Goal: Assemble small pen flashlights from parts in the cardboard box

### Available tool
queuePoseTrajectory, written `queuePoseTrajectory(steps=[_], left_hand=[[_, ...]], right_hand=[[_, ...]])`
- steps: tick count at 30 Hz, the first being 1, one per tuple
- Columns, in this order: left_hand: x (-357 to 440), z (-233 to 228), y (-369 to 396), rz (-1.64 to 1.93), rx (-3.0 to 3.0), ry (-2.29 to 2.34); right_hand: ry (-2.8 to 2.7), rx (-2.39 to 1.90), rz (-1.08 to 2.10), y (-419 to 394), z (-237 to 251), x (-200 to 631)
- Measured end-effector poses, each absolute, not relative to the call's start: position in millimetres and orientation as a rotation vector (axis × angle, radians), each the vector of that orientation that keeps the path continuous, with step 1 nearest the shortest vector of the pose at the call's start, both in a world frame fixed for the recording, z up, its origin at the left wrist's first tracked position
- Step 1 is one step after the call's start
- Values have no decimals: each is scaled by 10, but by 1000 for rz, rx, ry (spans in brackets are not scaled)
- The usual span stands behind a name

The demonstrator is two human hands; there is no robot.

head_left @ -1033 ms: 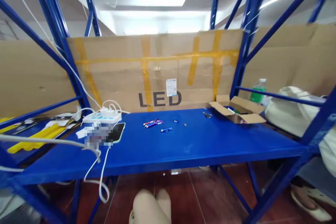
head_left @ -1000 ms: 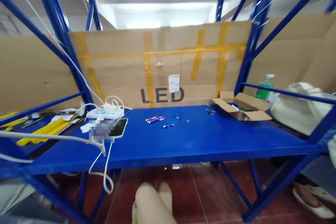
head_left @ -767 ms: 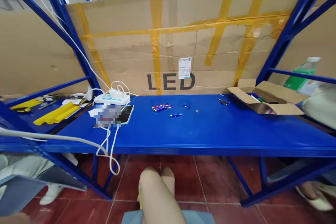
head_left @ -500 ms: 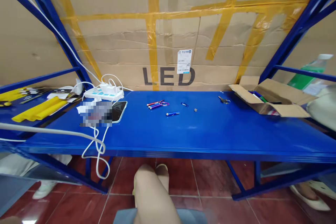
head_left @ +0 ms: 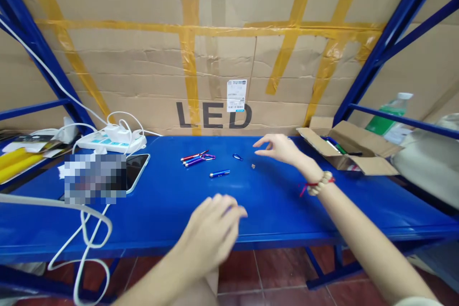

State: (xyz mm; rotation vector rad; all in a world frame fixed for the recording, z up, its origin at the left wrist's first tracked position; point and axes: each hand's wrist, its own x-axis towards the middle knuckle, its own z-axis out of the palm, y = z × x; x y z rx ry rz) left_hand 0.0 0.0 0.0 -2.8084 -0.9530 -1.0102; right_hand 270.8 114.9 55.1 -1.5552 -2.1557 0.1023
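A taped cardboard wall [head_left: 229, 57] backs the blue shelf [head_left: 272, 201]. An open carton [head_left: 349, 155] sits at its right back corner, a phone [head_left: 136, 172] toward the left. The left hand [head_left: 213, 229] hovers empty over the front edge, fingers loosely curled; the right hand [head_left: 281, 148], fingers spread and empty, hovers beside small flashlights [head_left: 204, 161] mid-shelf.

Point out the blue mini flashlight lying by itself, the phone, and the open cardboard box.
Blue mini flashlight [head_left: 219, 173], head view, middle of its barrel.
Phone [head_left: 136, 177], head view, dark screen.
Open cardboard box [head_left: 380, 167], head view, front flap.
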Motion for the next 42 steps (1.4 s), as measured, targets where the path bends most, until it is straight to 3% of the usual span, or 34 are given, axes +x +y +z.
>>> queuePoseTrajectory(steps=[5, 11, 16, 22, 27, 30, 37, 42], left_hand=[[174, 183, 825, -708, -3064, -1211], [185, 233, 1376, -300, -3249, -1361], [79, 46, 1526, -427, -3333, -1369], [96, -13, 1506, -873, -3318, -1308], [162, -2, 1481, -1445, -3195, -1380], [220, -60, 1477, -1576, -3119, -1400], [383, -156, 1401, -1345, -3123, -1366], [406, -170, 1346, -1101, -3218, -1313]], right_hand=[[-2232, -1539, 795, 1477, 332, 2702], [-2212, -1410, 946, 1484, 151, 2765], [-2270, -1394, 765, 1495, 57, 2790], [-2271, -1516, 413, 1324, 179, 2697], [-1954, -1640, 83, 1302, 387, 2881], [-1627, -1952, -113, 1295, 551, 3291], [-1356, -2505, -10, 1003, 664, 4620], [-1507, -2599, 50, 947, 522, 4905]])
